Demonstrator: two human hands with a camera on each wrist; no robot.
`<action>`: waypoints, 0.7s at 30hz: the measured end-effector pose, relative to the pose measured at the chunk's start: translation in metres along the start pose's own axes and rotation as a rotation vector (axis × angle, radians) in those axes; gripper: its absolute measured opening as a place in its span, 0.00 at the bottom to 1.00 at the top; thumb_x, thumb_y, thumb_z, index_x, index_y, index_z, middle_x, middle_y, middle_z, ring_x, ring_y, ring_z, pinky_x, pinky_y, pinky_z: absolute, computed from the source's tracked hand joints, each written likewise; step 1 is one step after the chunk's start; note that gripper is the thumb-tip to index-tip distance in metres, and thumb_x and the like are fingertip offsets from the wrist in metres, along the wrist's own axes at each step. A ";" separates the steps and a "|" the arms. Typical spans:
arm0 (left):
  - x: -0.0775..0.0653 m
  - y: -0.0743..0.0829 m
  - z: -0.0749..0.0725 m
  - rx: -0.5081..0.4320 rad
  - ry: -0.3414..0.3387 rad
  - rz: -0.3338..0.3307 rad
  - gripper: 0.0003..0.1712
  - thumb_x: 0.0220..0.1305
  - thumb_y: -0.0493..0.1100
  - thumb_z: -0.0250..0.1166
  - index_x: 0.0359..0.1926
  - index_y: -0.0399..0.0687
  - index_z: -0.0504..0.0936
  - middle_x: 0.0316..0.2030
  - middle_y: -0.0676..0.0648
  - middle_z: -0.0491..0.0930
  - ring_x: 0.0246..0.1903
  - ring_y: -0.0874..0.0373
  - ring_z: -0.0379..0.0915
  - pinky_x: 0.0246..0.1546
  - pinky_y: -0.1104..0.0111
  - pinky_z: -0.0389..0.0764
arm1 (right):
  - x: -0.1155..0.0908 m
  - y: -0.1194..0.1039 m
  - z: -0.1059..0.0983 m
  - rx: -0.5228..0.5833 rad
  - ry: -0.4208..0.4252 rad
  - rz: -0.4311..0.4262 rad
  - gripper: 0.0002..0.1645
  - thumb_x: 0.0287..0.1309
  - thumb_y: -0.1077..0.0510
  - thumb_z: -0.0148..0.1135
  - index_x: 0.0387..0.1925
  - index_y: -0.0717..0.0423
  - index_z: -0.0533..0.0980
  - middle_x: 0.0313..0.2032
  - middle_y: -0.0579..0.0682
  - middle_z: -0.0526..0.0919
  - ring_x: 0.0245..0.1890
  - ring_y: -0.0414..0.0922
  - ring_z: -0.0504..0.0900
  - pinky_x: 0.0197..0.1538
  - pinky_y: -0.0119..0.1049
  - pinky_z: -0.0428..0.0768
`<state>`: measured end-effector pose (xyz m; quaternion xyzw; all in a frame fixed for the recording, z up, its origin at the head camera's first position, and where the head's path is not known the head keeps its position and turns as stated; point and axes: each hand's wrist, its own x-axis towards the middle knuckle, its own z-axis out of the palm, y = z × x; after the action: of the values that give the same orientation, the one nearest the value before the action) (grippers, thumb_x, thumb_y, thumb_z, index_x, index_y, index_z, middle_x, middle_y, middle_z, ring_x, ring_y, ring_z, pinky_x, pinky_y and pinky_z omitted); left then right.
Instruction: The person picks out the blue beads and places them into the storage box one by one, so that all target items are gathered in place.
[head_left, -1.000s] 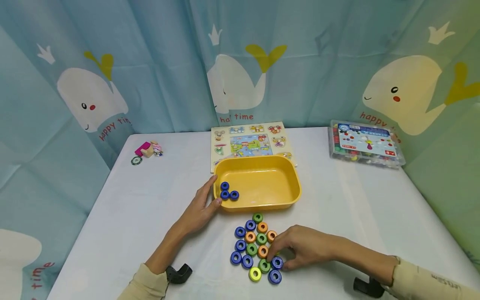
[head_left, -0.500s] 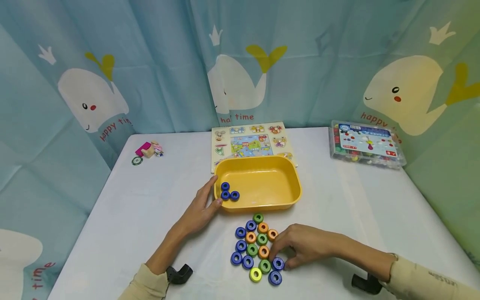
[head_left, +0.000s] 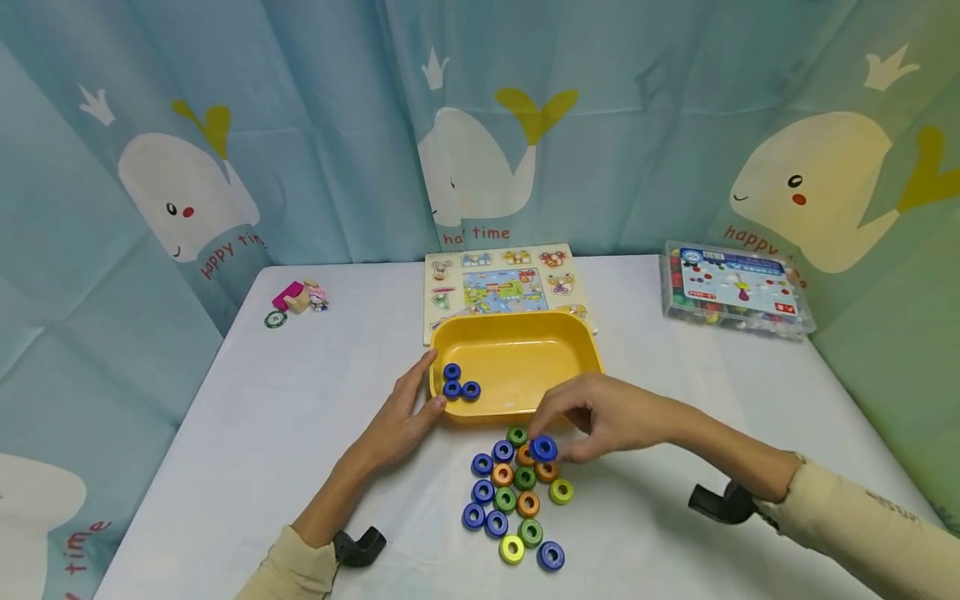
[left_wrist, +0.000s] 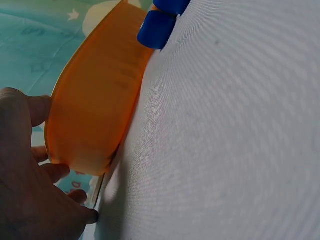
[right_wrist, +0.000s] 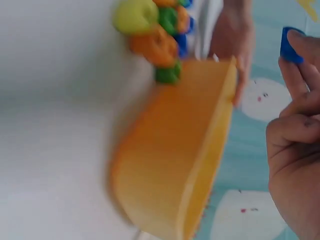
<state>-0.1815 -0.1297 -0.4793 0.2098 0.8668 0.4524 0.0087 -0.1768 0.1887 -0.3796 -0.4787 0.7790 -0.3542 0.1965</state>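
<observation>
Right hand point(head_left: 611, 417): thumb and fingertips closed to a pinch on one blue ring point(head_left: 543, 450), raised off the table point(head_left: 637, 546) just in front of the tray point(head_left: 525, 367), right of its middle; right-wrist view confirms the pinch, remaining fingers curled in. Left hand point(head_left: 401, 423): at the tray's left end, fingers loosely extended and spread from the thumb, tips touching the tray wall, no ring in it. Inside the tray, at its left end: three blue rings point(head_left: 471, 397), close together. In front of the tray: loose rings point(head_left: 506, 508) in blue, green, orange and yellow, bunched on the table, the pinched ring overlapping some of them in head view. Behind the tray, partly hidden by it: puzzle board point(head_left: 504, 287). Well right of the tray and farther back: clear box point(head_left: 735, 287), printed label on top. Well left of the tray and farther back: small toys point(head_left: 296, 301) and a green chip point(head_left: 276, 319).
</observation>
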 end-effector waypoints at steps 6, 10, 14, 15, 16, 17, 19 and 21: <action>0.000 0.000 -0.001 0.002 0.003 0.001 0.39 0.67 0.56 0.53 0.73 0.59 0.46 0.70 0.52 0.48 0.68 0.53 0.43 0.64 0.50 0.49 | 0.041 0.024 -0.028 -0.023 0.163 0.119 0.17 0.48 0.49 0.71 0.43 0.36 0.80 0.20 0.43 0.73 0.17 0.41 0.66 0.20 0.32 0.64; 0.000 0.002 -0.001 -0.003 -0.006 -0.011 0.39 0.67 0.54 0.53 0.73 0.59 0.46 0.70 0.52 0.48 0.68 0.52 0.43 0.64 0.50 0.49 | 0.071 0.054 -0.027 -0.062 0.202 0.211 0.17 0.47 0.47 0.72 0.42 0.35 0.80 0.23 0.40 0.78 0.16 0.41 0.67 0.20 0.31 0.64; 0.001 0.002 -0.001 -0.006 -0.017 -0.037 0.38 0.67 0.53 0.54 0.73 0.61 0.46 0.70 0.54 0.47 0.68 0.54 0.42 0.64 0.50 0.48 | 0.096 0.075 -0.021 -0.034 0.179 0.265 0.16 0.48 0.51 0.71 0.42 0.39 0.81 0.36 0.35 0.82 0.20 0.43 0.71 0.25 0.33 0.70; 0.001 0.002 -0.001 -0.006 -0.018 -0.040 0.38 0.67 0.53 0.54 0.73 0.61 0.46 0.70 0.55 0.47 0.68 0.54 0.42 0.64 0.50 0.48 | 0.102 0.079 -0.019 -0.023 0.170 0.270 0.16 0.48 0.52 0.71 0.42 0.41 0.81 0.38 0.35 0.82 0.23 0.44 0.72 0.27 0.34 0.72; 0.001 0.002 -0.001 -0.006 -0.018 -0.045 0.38 0.67 0.53 0.54 0.73 0.61 0.46 0.70 0.55 0.47 0.68 0.55 0.41 0.64 0.50 0.48 | 0.106 0.082 -0.018 -0.018 0.161 0.274 0.16 0.49 0.53 0.71 0.43 0.43 0.81 0.39 0.36 0.82 0.26 0.44 0.74 0.30 0.34 0.74; 0.001 0.002 -0.001 -0.005 -0.018 -0.045 0.38 0.68 0.52 0.54 0.73 0.61 0.46 0.70 0.55 0.47 0.68 0.55 0.41 0.64 0.50 0.48 | 0.111 0.085 -0.016 -0.018 0.151 0.277 0.16 0.49 0.54 0.71 0.42 0.44 0.81 0.39 0.36 0.82 0.29 0.45 0.75 0.31 0.35 0.75; 0.001 0.001 -0.001 -0.005 -0.017 -0.044 0.38 0.68 0.52 0.54 0.73 0.61 0.46 0.70 0.55 0.47 0.68 0.55 0.41 0.64 0.50 0.48 | 0.118 0.091 -0.013 -0.007 0.131 0.274 0.16 0.48 0.57 0.71 0.42 0.46 0.82 0.39 0.38 0.82 0.34 0.46 0.77 0.34 0.36 0.76; 0.001 0.000 -0.001 -0.004 -0.015 -0.041 0.38 0.68 0.53 0.53 0.73 0.61 0.46 0.70 0.55 0.47 0.68 0.55 0.41 0.64 0.50 0.48 | 0.123 0.098 -0.010 -0.014 0.111 0.277 0.15 0.48 0.58 0.71 0.41 0.46 0.82 0.38 0.37 0.82 0.38 0.45 0.78 0.37 0.34 0.77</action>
<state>-0.1820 -0.1298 -0.4786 0.1954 0.8698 0.4524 0.0251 -0.2997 0.1119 -0.4409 -0.3478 0.8497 -0.3439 0.1968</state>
